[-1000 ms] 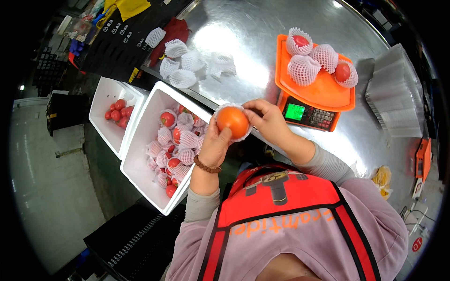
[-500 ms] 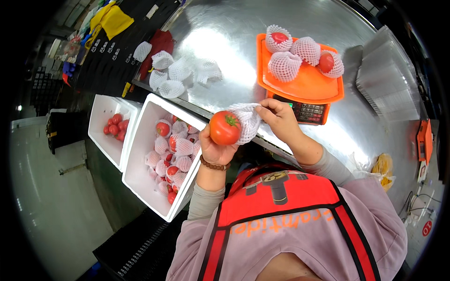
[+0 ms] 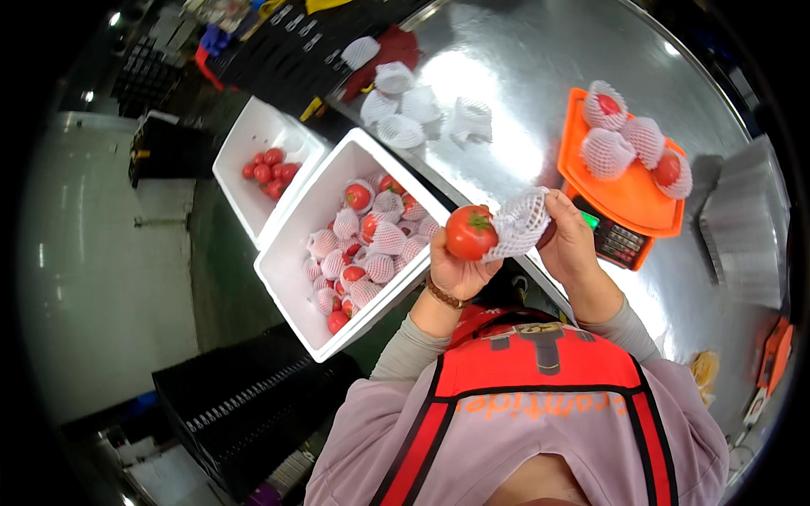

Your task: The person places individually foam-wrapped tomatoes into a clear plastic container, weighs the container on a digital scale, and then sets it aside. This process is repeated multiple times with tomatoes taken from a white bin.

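A red tomato (image 3: 469,233) with a green calyx rests in my left hand (image 3: 454,271), whose fingers are closed round its lower side. Against the tomato's right side lies a white foam net sleeve (image 3: 521,224). My right hand (image 3: 574,246) grips the far end of that sleeve between thumb and fingers. Both hands are over the near edge of the metal table (image 3: 540,51). To their right stands a scale with an orange tray (image 3: 620,192), bearing several net-wrapped tomatoes (image 3: 607,154).
A white foam box (image 3: 291,316) of net-wrapped tomatoes stands left of my hands, and a second foam box (image 3: 232,160) holds bare tomatoes. Loose foam nets (image 3: 401,131) lie on the table's left part. Stacked clear plastic trays (image 3: 747,223) are at the right.
My view has turned, so the table, boxes and scale appear farther right. The right hand still pulls at the sleeve's end, and the tomato stays in my left hand.
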`<action>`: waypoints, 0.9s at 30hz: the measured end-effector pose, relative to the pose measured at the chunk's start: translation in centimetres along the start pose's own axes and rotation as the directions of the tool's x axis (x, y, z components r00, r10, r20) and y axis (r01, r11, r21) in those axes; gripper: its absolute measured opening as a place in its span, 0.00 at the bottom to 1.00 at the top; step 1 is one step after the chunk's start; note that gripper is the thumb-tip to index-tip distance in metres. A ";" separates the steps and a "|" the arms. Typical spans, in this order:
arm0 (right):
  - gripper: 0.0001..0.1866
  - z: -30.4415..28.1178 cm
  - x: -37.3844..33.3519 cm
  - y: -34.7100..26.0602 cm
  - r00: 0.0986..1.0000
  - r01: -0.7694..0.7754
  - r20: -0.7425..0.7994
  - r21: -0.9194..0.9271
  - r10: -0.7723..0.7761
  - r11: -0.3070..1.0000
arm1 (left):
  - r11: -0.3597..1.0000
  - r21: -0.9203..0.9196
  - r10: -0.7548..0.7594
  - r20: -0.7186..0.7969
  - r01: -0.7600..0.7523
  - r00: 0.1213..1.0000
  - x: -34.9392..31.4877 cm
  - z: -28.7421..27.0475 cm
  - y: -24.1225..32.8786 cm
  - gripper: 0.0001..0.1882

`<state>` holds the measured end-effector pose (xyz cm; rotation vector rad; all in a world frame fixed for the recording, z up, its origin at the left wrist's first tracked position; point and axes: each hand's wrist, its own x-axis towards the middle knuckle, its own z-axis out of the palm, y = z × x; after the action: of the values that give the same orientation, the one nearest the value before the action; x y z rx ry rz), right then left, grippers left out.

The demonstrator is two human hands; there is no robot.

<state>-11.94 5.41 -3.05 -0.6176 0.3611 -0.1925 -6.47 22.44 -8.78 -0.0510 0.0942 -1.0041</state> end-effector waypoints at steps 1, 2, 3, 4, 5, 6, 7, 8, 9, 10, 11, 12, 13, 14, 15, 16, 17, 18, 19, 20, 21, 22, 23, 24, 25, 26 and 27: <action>0.08 0.5 0.6 0.7 1.000 -0.021 -0.007 0.040 0.021 0.999 | 0.997 -0.029 0.077 -0.038 -0.078 0.996 -0.5 -0.2 1.0 0.33; 0.08 0.9 1.3 1.3 1.000 -0.011 -0.019 0.000 0.011 1.000 | 0.986 -0.062 0.151 -0.085 -0.157 0.985 -1.2 -0.6 2.1 0.34; 0.08 1.0 2.5 1.8 1.000 -0.003 -0.031 -0.040 0.001 0.999 | 0.967 -0.093 0.222 -0.134 -0.236 0.966 -1.9 -0.4 3.1 0.34; 0.09 1.3 3.8 2.3 0.999 0.007 -0.043 -0.080 -0.011 0.997 | 0.967 -0.156 0.173 -0.165 -0.199 0.971 -2.4 0.2 4.8 0.36; 0.09 1.7 5.2 2.7 0.990 0.054 -0.122 -0.158 -0.074 0.986 | 0.951 -0.164 0.219 -0.247 -0.263 0.944 -3.3 -0.7 7.7 0.38; 0.09 1.3 7.0 3.2 0.985 0.083 -0.109 -0.383 -0.135 0.920 | 0.940 -0.087 0.291 -0.307 -0.331 0.906 -4.1 -2.3 11.3 0.37; 0.10 0.3 9.0 3.5 0.978 0.109 -0.082 -0.588 -0.193 0.802 | 0.927 -0.004 0.352 -0.331 -0.374 0.876 -4.7 -2.5 15.1 0.37; 0.11 -1.0 11.3 4.0 0.973 0.097 -0.096 -0.653 -0.209 0.751 | 0.894 0.139 0.443 -0.420 -0.426 0.792 -4.9 -2.6 19.3 0.33; 0.12 -1.8 13.8 4.8 0.971 0.081 -0.103 -0.709 -0.217 0.701 | 0.847 0.241 0.532 -0.427 -0.475 0.731 -5.7 -2.9 23.9 0.31; 0.13 -1.8 15.8 5.4 0.967 0.053 -0.145 -0.687 -0.208 0.725 | 0.790 0.339 0.613 -0.426 -0.511 0.666 -6.6 -3.2 28.5 0.29; 0.14 -1.8 18.0 5.9 0.962 0.029 -0.184 -0.663 -0.200 0.748 | 0.755 0.393 0.653 -0.510 -0.525 0.559 -7.4 -2.8 33.0 0.27; 0.18 -3.5 20.7 5.7 0.973 -0.037 -0.208 -0.574 -0.101 0.818 | 0.659 0.555 0.752 -0.491 -0.508 0.439 -6.9 -1.6 35.9 0.27; 0.20 -2.2 21.3 6.2 0.978 0.017 -0.166 -0.550 -0.129 0.835 | 0.539 0.703 0.842 -0.445 -0.463 0.305 -7.1 -0.4 38.5 0.28; 0.21 0.2 21.8 6.3 0.981 0.070 -0.119 -0.520 -0.154 0.851 | 0.534 0.664 0.846 -0.433 -0.524 0.312 -8.4 -0.1 41.8 0.29; 0.23 1.8 22.2 6.4 0.980 0.120 -0.080 -0.487 -0.181 0.865 | 0.529 0.621 0.848 -0.423 -0.579 0.321 -9.8 0.0 44.3 0.30; 0.24 2.4 22.4 6.8 0.976 0.146 -0.054 -0.543 -0.209 0.827 | 0.475 0.647 0.878 -0.396 -0.597 0.269 -10.8 0.0 45.5 0.31; 0.26 2.8 22.4 7.0 0.971 0.176 -0.027 -0.599 -0.239 0.781 | 0.424 0.669 0.903 -0.369 -0.611 0.222 -11.0 0.4 46.2 0.32; 0.27 2.4 22.6 6.9 0.958 0.211 -0.009 -0.655 -0.287 0.726 | 0.380 0.728 0.913 -0.395 -0.571 0.104 -8.5 2.3 43.6 0.31; 0.27 1.7 22.9 7.5 0.961 0.241 0.084 -0.729 -0.265 0.641 | 0.382 0.793 0.924 -0.335 -0.475 0.184 -9.4 2.0 43.6 0.30; 0.27 0.2 23.2 8.5 0.958 0.276 0.178 -0.787 -0.225 0.552 | 0.365 0.852 0.923 -0.281 -0.374 0.262 -10.6 1.2 43.7 0.28; 0.27 -0.6 23.4 9.3 0.949 0.314 0.261 -0.833 -0.178 0.455 | 0.341 0.901 0.907 -0.238 -0.270 0.348 -11.6 0.1 43.7 0.27; 0.27 -1.2 23.9 9.9 0.924 0.377 0.338 -0.877 -0.178 0.298 | 0.393 0.893 0.843 -0.255 -0.219 0.474 -13.4 -1.2 42.9 0.23; 0.27 -1.6 24.1 10.3 0.898 0.430 0.407 -0.893 -0.169 0.134 | 0.440 0.884 0.757 -0.271 -0.157 0.595 -15.3 -2.4 41.7 0.20; 0.27 -1.9 24.2 10.6 0.867 0.477 0.476 -0.878 -0.147 -0.032 | 0.473 0.881 0.707 -0.365 -0.020 0.605 -16.6 -3.4 39.8 0.19; 0.28 -2.1 24.4 11.0 0.830 0.522 0.547 -0.831 -0.107 -0.193 | 0.447 0.886 0.754 -0.446 0.121 0.482 -18.4 -5.5 38.4 0.17; 0.28 -2.8 25.8 11.3 0.806 0.539 0.578 -0.806 -0.127 -0.245 | 0.373 0.844 0.772 -0.512 0.384 0.375 -19.8 -7.4 37.1 0.20; 0.28 -2.9 27.0 11.4 0.806 0.521 0.572 -0.807 -0.152 -0.276 | 0.280 0.701 0.780 -0.564 0.656 0.270 -20.4 -8.5 36.1 0.23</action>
<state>12.61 5.40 -19.36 -2.4597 -0.0727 -0.4017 12.10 58.96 -19.18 1.9581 0.6453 -0.5962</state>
